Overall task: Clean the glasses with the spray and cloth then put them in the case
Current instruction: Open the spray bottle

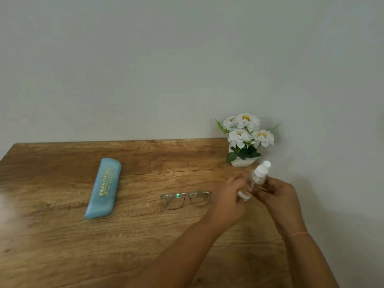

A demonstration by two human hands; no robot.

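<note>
A wooden table (62,235) fills the lower half of the view, set against a plain pale wall (166,59). Taking the glasses (186,199) as the landmark, lying on the tabletop with lenses toward the camera: the blue case (103,188), closed and printed with gold lettering, lies flat well to their left, angled slightly. A small white pot of white flowers (246,138) stands behind them and to the right, at the table's far edge by the wall. Just right of the glasses, both hands are raised above the table around a clear spray bottle (256,179) with a white nozzle, tilted to the right. The right hand (279,195), with a thin orange band at its wrist, grips the bottle's body; the left hand (230,196) closes its fingers on the bottle's lower end.
</note>
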